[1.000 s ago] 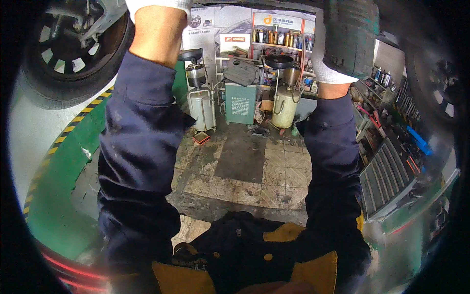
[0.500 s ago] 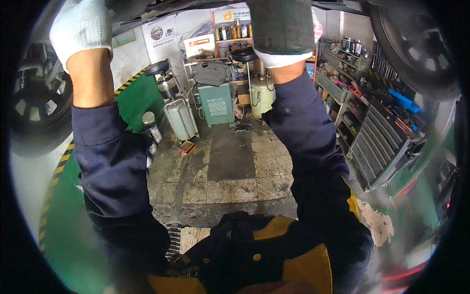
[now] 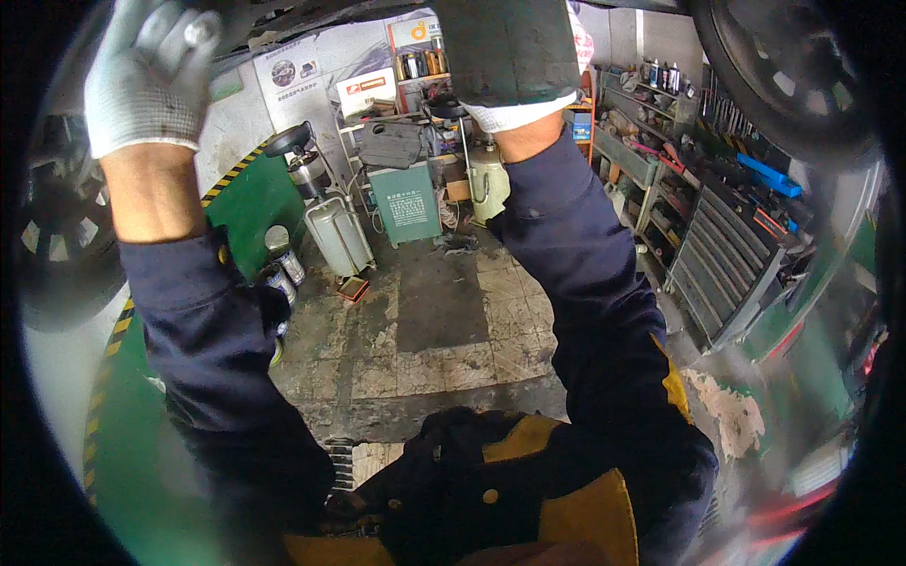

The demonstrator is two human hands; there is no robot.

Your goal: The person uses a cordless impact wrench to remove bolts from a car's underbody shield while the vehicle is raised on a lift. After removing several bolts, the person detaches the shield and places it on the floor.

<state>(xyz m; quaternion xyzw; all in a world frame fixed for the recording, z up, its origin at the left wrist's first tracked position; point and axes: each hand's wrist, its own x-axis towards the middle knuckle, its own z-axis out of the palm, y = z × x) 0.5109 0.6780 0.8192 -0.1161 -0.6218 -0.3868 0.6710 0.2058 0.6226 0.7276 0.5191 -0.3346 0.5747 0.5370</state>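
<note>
My left hand (image 3: 151,90), in a white knit glove, is raised at the upper left below the dark underside of a vehicle (image 3: 311,21). Its blurred fingers are partly curled, and a small shiny round piece (image 3: 197,34) shows at their tips; its kind is too unclear to name. A dark grey flat piece (image 3: 508,52) at the top centre covers most of my right hand. Of that hand only the white glove cuff (image 3: 524,115) and a pink-marked edge of glove show. Its fingers are hidden, so its grip cannot be told.
Wheels hang at the left (image 3: 71,203) and upper right (image 3: 788,80). Ahead stand a green cabinet (image 3: 406,203) and a wheeled grey tank (image 3: 338,234). A grey tool cabinet (image 3: 725,264) and cluttered shelves line the right. An orange-edged box (image 3: 353,290) lies on the floor.
My left hand has lowered slightly, bringing its fingers and the shiny piece into view. The view has shifted, and my right hand and the dark piece appear farther left.
</note>
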